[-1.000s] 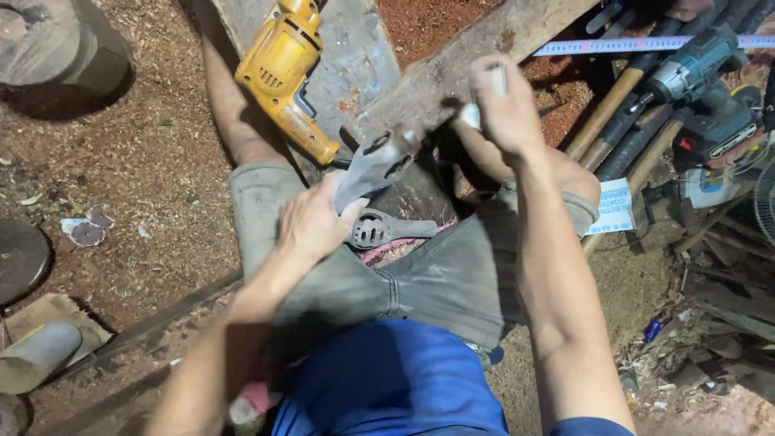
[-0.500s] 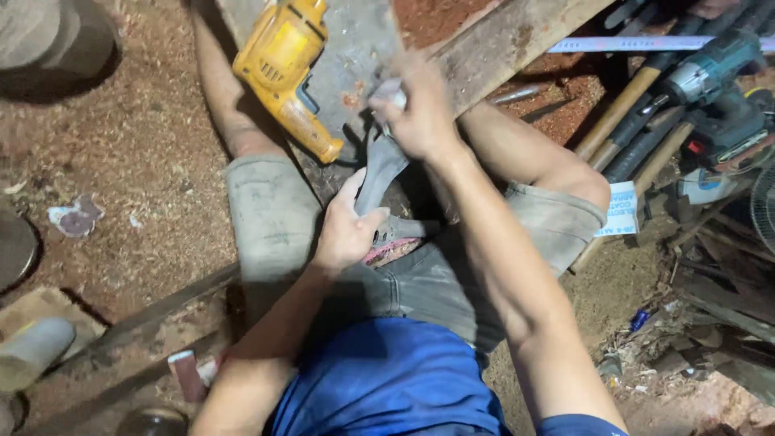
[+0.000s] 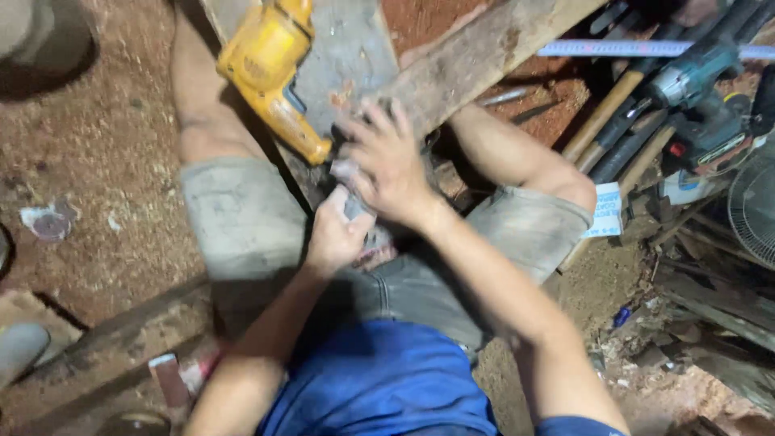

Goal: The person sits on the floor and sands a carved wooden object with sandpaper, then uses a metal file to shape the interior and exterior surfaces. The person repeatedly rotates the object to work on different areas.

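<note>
I sit on the dirt with my legs spread, and both hands meet over my lap. My left hand (image 3: 335, 234) is closed round the body of a grey power tool (image 3: 353, 203), of which only a short stretch shows. My right hand (image 3: 389, 165) lies over the tool's front end with fingers spread and hides it. Just beyond my hands a yellow electric drill (image 3: 270, 73) lies on a grey board (image 3: 351, 48), beside a rough wooden plank (image 3: 484, 69).
At the right lie a teal cordless drill (image 3: 702, 77), several wooden-handled tools (image 3: 605, 121), a measuring tape strip (image 3: 646, 48), a white carton (image 3: 605, 211) and a fan guard (image 3: 755, 210). Wood scraps (image 3: 710, 315) and sawdust cover the ground. A dark timber (image 3: 121, 331) runs at lower left.
My right hand left the plank at the right and came down onto the front of the grey tool. My left hand slid up along the tool's body.
</note>
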